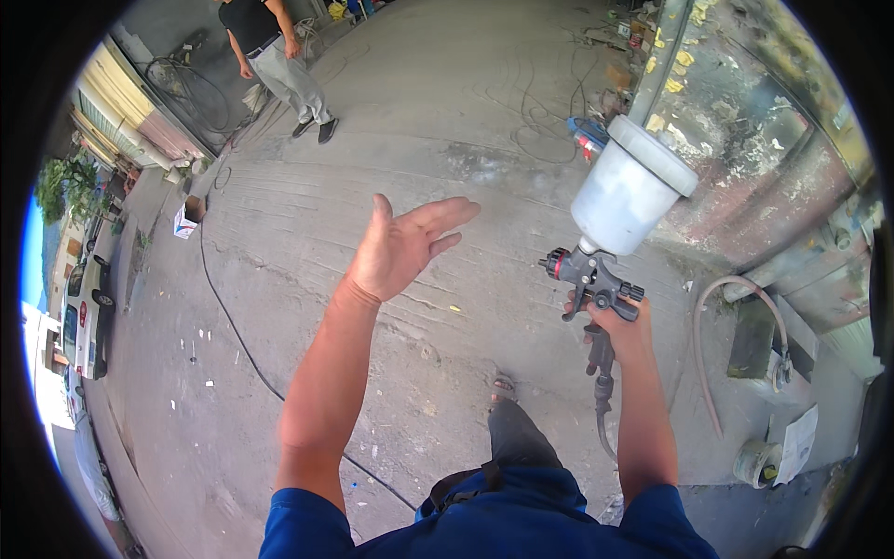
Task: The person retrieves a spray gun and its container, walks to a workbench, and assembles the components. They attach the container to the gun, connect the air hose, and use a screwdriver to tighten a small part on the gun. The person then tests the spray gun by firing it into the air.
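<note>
My right hand (622, 328) is wrapped round the handle of a spray gun (601, 281), held out in front of me on the right. A white paint cup (626, 194) with a lid sits on top of the gun, tilted a little. From the bottom of the handle an air hose (603, 424) hangs down beside my right forearm. My left hand (410, 244) is raised in the middle with nothing in it, thumb up and fingers stretched out to the right. It touches nothing and stays apart from the gun.
A person (270, 65) stands on the concrete floor at the far left. A black hose (244, 349) runs across the floor on my left, past a small open box (189, 216). On the right are a paint-stained wall (745, 140), a pale hose (700, 345) and a bucket (756, 462).
</note>
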Available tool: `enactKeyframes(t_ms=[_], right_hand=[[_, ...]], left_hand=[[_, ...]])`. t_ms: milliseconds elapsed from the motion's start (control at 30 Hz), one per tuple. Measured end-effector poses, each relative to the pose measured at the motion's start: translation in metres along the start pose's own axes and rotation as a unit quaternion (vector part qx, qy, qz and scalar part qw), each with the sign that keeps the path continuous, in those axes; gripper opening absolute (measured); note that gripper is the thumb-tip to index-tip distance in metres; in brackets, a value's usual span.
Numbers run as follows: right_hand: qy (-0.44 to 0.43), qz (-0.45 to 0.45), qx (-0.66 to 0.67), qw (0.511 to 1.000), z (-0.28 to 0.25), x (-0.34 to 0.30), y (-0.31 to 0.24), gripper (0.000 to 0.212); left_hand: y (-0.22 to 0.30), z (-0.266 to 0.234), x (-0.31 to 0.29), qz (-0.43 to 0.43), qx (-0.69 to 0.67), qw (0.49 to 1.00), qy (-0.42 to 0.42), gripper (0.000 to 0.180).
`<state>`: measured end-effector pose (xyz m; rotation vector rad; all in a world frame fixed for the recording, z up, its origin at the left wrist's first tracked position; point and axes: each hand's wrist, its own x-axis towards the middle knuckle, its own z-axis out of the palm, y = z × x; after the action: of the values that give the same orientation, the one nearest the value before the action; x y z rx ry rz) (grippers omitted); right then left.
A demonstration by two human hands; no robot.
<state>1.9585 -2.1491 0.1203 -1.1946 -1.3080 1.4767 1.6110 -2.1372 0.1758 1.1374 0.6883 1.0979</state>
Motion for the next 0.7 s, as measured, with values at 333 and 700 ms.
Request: enactKeyframes(t_ms=[333,700], right_hand=[[0.087,-0.031,-0.009,0.996,0.053,0.313,-0.082,0.034],[0.24,-0.036,-0.061,0.968,0.111,0.69,-0.141,0.021]], left_hand=[[0.078,-0.297,0.137,-0.009,-0.142,0.987,0.073,0.101],[0.128,-0.638,0.317,-0.455,0.561,0.691,-0.011,0.076]])
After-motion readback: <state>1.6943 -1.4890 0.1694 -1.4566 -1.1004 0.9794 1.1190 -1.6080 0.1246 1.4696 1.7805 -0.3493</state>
